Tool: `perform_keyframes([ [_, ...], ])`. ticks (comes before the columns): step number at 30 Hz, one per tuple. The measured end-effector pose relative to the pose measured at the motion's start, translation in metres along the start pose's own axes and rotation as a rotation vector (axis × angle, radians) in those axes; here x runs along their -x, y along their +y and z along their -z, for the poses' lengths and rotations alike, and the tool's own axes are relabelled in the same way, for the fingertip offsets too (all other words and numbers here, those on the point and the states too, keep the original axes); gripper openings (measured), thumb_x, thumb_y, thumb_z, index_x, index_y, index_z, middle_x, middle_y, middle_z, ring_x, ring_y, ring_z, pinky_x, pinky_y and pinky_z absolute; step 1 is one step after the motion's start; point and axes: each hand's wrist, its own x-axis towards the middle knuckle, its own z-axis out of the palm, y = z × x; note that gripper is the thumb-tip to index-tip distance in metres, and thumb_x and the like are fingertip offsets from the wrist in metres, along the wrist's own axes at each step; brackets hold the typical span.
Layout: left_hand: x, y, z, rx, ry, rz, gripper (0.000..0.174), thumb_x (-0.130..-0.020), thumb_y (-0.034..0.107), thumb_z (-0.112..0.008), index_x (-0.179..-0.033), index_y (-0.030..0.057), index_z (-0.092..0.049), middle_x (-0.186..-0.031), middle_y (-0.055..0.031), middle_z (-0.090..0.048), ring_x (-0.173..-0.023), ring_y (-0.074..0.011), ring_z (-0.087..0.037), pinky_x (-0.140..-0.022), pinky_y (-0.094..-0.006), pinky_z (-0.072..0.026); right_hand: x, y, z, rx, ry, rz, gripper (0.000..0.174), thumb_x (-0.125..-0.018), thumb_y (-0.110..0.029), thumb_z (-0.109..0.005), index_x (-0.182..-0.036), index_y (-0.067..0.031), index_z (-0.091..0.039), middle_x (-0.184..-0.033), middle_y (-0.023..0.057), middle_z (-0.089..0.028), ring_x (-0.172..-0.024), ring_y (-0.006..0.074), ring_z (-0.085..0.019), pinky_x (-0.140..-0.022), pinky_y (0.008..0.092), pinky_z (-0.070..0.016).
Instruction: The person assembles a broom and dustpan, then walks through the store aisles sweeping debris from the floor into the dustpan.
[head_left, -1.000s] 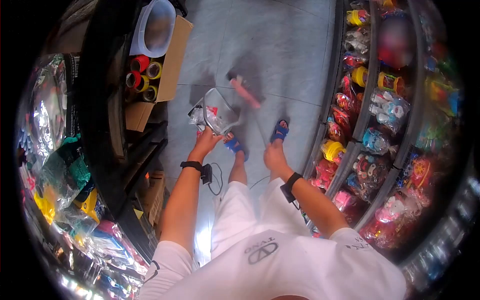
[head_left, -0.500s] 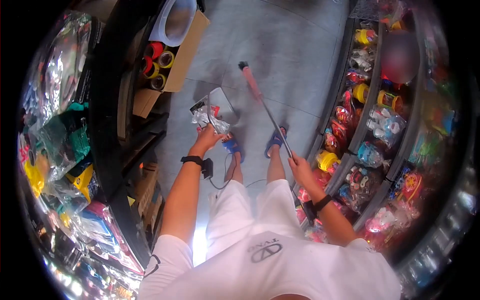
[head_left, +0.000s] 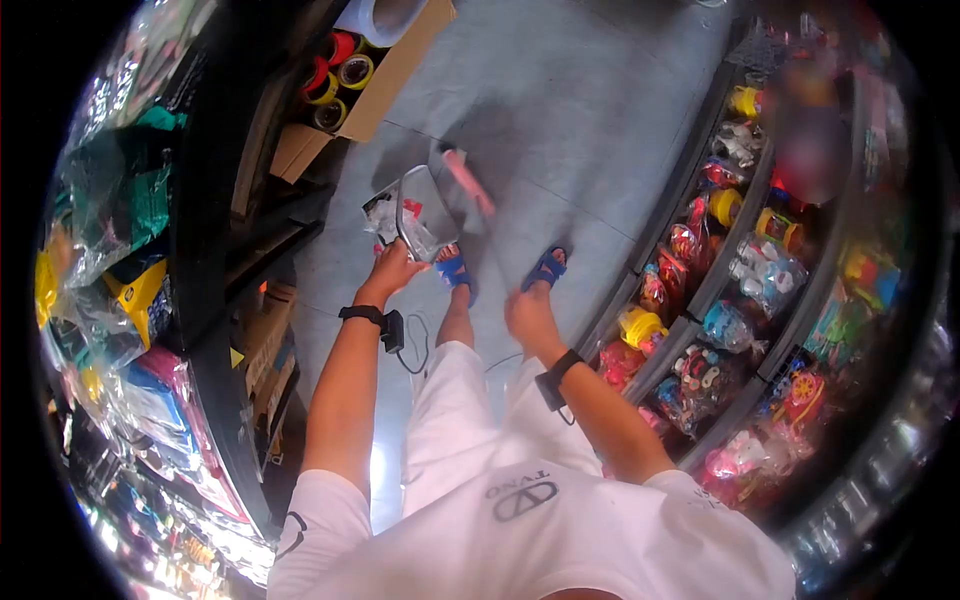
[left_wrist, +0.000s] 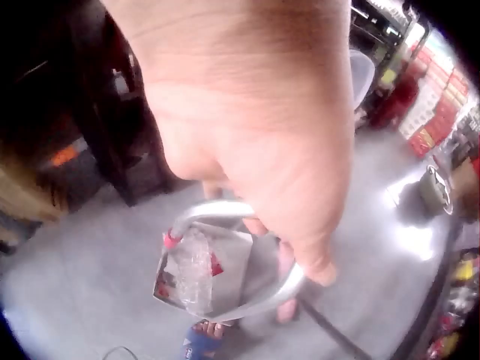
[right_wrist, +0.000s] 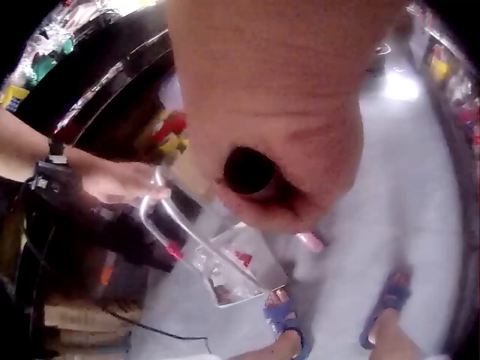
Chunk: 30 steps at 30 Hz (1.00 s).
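The left hand [head_left: 392, 272] grips the looped metal handle [left_wrist: 289, 289] of a dustpan [head_left: 432, 215]. Clear plastic wrappers and red scraps [left_wrist: 196, 270] lie in the pan, which is low over or on the floor; contact cannot be told. In the right wrist view the right hand [right_wrist: 281, 165] is curled round a dark tube-like handle end [right_wrist: 250, 171]. From that hand in the head view a thin stick runs to a blurred pink brush head [head_left: 467, 182], right of the dustpan, its dark tip near the floor.
Shelves of bagged toys [head_left: 728, 325] line the right side. Dark shelving with wrapped goods [head_left: 140, 215] stands on the left, beside a cardboard box [head_left: 395, 75] with tape rolls [head_left: 355, 72]. Blue sandals [head_left: 546, 268] are on the grey floor, and a thin cable hangs by the left wrist.
The right hand first moved out to the right, then back in towards the legs, and the brush swung left and nearer the dustpan. The left hand keeps its grip. The head view has shifted.
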Motion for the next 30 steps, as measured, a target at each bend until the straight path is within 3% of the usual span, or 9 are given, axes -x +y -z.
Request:
perform_keyframes([
  [1,0.001,0.001,0.001,0.002,-0.004,0.015,0.061,-0.066,0.03,-0.075,-0.106,-0.0065,-0.046,-0.103,-0.0269,-0.057,-0.1,-0.0421,-0.054,-0.084,-0.0439,-0.044,0.009,0.001,-0.021,0.051,0.032,0.048,0.018,-0.082,-0.021,-0.056,-0.09,-0.005,-0.057,-0.088,0.0208,-0.058,-0.078,0.0328,-0.05,-0.073,0.0377,-0.04],
  [7,0.009,-0.004,0.009,0.023,0.02,-0.006,0.063,-0.067,0.03,-0.075,-0.109,-0.0062,-0.045,-0.105,-0.0271,-0.056,-0.101,-0.0421,-0.053,-0.084,-0.044,-0.0438,0.032,-0.021,0.133,-0.797,-0.022,-0.317,0.028,-0.086,-0.023,-0.051,-0.107,-0.0048,-0.057,-0.087,0.0248,-0.059,-0.09,0.0379,-0.056,-0.077,0.0383,-0.044],
  [12,0.03,-0.01,0.015,0.022,0.085,0.016,0.065,-0.068,0.03,-0.074,-0.113,-0.0051,-0.044,-0.109,-0.0267,-0.055,-0.105,-0.0398,-0.052,-0.087,-0.0425,-0.0428,0.024,-0.033,0.218,-0.741,-0.11,-0.511,0.036,-0.087,-0.025,-0.049,-0.116,-0.0038,-0.053,-0.09,0.0259,-0.06,-0.087,0.0385,-0.058,-0.074,0.0392,-0.0459],
  [18,0.034,-0.09,-0.006,0.23,0.093,0.114,0.068,-0.067,0.029,-0.074,-0.118,-0.0036,-0.042,-0.111,-0.0247,-0.055,-0.107,-0.0374,-0.052,-0.09,-0.0401,-0.0418,-0.039,-0.032,0.184,-0.496,-0.051,-0.475,0.03,-0.088,-0.022,-0.045,-0.106,0.0012,-0.05,-0.079,0.0249,-0.06,-0.078,0.0437,-0.057,-0.065,0.0503,-0.0435],
  [21,0.04,-0.087,0.008,0.244,0.068,0.194,0.068,-0.068,0.028,-0.073,-0.119,-0.003,-0.042,-0.113,-0.0241,-0.055,-0.108,-0.0368,-0.052,-0.09,-0.0392,-0.0415,-0.064,-0.039,0.101,-0.389,-0.055,-0.481,0.031,-0.087,-0.029,-0.047,-0.101,-0.0021,-0.054,-0.081,0.0222,-0.061,-0.077,0.0383,-0.059,-0.071,0.0448,-0.0461],
  [24,0.051,-0.055,0.031,0.142,0.062,0.194,0.067,-0.068,0.028,-0.073,-0.119,-0.0024,-0.043,-0.114,-0.0242,-0.054,-0.109,-0.0364,-0.051,-0.091,-0.0389,-0.0411,-0.061,-0.097,0.149,-0.386,-0.201,-0.383,0.031,-0.086,-0.035,-0.048,-0.093,-0.0046,-0.052,-0.079,0.0218,-0.061,-0.074,0.0335,-0.061,-0.073,0.0406,-0.0473],
  [26,0.049,-0.058,0.027,0.088,0.07,0.18,0.067,-0.067,0.028,-0.074,-0.119,-0.002,-0.043,-0.115,-0.0238,-0.053,-0.109,-0.0365,-0.05,-0.092,-0.0391,-0.04,-0.043,-0.125,0.132,-0.928,-0.003,-0.629,0.037,-0.085,-0.038,-0.049,-0.099,-0.0039,-0.051,-0.077,0.0179,-0.062,-0.073,0.03,-0.062,-0.073,0.0378,-0.0479],
  [29,0.047,-0.058,0.026,0.112,0.075,0.188,0.068,-0.066,0.027,-0.074,-0.119,-0.0018,-0.043,-0.117,-0.0236,-0.052,-0.111,-0.0365,-0.049,-0.094,-0.0394,-0.0378,-0.036,-0.104,0.138,-1.397,-0.005,-0.617,0.048,-0.084,-0.038,-0.052,-0.113,-0.0002,-0.051,-0.071,0.0059,-0.06,-0.07,0.0246,-0.061,-0.069,0.0331,-0.0488],
  [30,0.049,-0.057,0.027,0.137,0.073,0.197,0.068,-0.066,0.027,-0.074,-0.119,-0.0018,-0.042,-0.118,-0.0236,-0.052,-0.111,-0.0364,-0.048,-0.095,-0.0395,-0.037,-0.039,-0.09,0.131,-1.192,-0.085,-0.517,0.048,-0.084,-0.036,-0.053,-0.116,-0.0004,-0.051,-0.071,0.0049,-0.059,-0.07,0.0242,-0.061,-0.068,0.0321,-0.0489],
])
